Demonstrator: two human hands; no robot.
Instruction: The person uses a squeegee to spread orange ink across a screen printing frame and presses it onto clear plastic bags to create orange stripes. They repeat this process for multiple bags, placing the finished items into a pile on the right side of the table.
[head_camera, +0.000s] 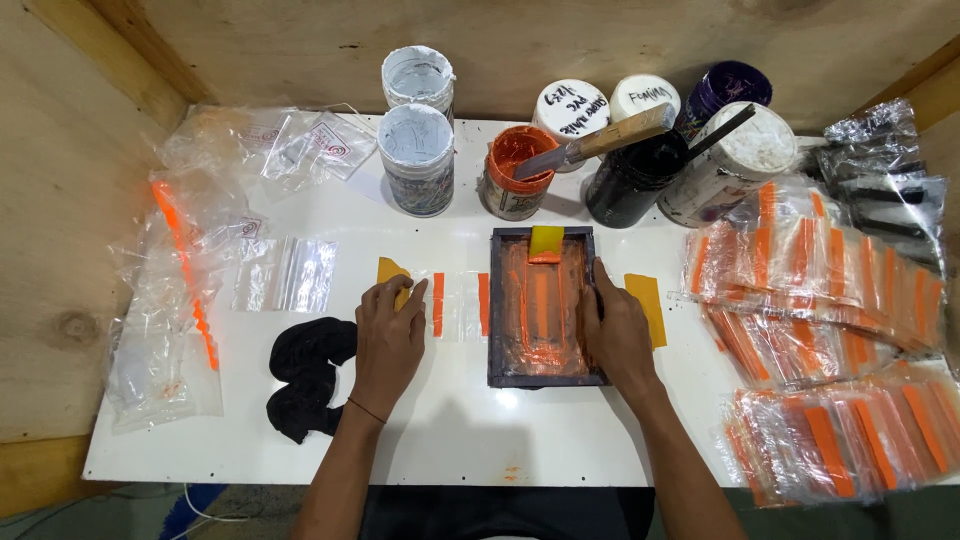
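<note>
A small dark-framed printing screen (497, 330), smeared with orange ink, lies on the white table (480, 440). A yellow squeegee (546, 243) rests at its far end. My right hand (616, 335) grips the frame's right edge. My left hand (388, 335) presses flat on a clear plastic bag (455, 305) with orange stripes, left of the frame, fingertips at a yellow tape piece (390, 270). Another yellow piece (647, 303) lies right of the frame.
Several paint tubs stand at the back, one orange (516, 172) with a scraper (600, 143) across it. Stacks of orange-striped bags (830, 340) fill the right side. Blank clear bags (285, 274) and a black rag (307, 375) lie left. Wooden walls surround the table.
</note>
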